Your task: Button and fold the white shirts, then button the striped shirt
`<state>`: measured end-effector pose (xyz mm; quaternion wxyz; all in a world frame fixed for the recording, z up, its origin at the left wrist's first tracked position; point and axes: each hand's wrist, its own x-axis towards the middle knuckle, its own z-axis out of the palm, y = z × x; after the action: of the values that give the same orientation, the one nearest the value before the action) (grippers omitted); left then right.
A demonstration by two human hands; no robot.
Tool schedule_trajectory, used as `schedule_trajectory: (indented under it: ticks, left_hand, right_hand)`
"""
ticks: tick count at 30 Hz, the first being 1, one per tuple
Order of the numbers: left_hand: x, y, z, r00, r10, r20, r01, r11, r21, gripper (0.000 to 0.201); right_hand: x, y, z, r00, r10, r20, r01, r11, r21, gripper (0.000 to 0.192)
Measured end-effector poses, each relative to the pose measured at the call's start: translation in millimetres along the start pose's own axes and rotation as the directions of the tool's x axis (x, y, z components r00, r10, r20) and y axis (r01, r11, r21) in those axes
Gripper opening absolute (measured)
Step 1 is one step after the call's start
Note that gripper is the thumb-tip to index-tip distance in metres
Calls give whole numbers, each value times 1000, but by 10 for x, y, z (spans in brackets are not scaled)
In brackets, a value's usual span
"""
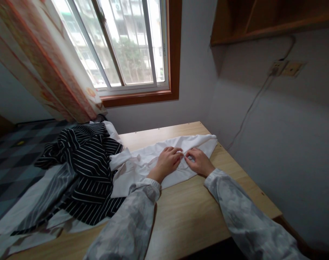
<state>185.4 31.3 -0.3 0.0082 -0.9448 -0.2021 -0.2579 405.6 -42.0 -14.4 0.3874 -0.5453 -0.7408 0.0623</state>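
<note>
A white shirt (134, 173) with a collar lies spread over the wooden table (186, 216), its collar end to the left and its narrower end toward the far right corner. My left hand (168, 160) rests on the shirt's middle, fingers bent and pinching the cloth. Close beside it, my right hand (198, 160) pinches the same part of the shirt between thumb and fingers. The two sets of fingertips almost meet. Whether a button sits between them is too small to make out.
At the left, a heap of black clothing with white stripes (91, 159) touches the shirt's collar end, beside a dark checked bed cover (7, 162). Behind are a curtain (56, 61) and window (131, 47). A cable (251, 106) hangs from the socket (278, 68) on the right wall.
</note>
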Motion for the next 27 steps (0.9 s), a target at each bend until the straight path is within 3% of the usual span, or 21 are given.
schedule_trajectory:
  ticks: [8, 12, 17, 21, 27]
  left_hand:
    - [-18, 6, 21, 992, -127, -7, 127, 989, 71, 22]
    - [-19, 27, 24, 994, -102, -33, 104, 992, 75, 35]
    - [-13, 44, 7, 997, -66, -41, 69, 994, 82, 26]
    - [-2, 42, -10, 996, -7, -89, 15, 996, 87, 31]
    - [5, -5, 23, 999, 33, -25, -34, 999, -32, 31]
  right_hand:
    - [8, -26, 23, 998, 12, -63, -14, 999, -40, 8]
    - [0, 25, 53, 999, 18, -50, -22, 997, -80, 9]
    - [-6, 41, 55, 1000, -29, -4, 28, 992, -120, 11]
    - [-5, 9, 33, 996, -46, 72, 54, 991, -125, 15]
    - [6, -9, 22, 992, -52, 112, 62, 994, -91, 17]
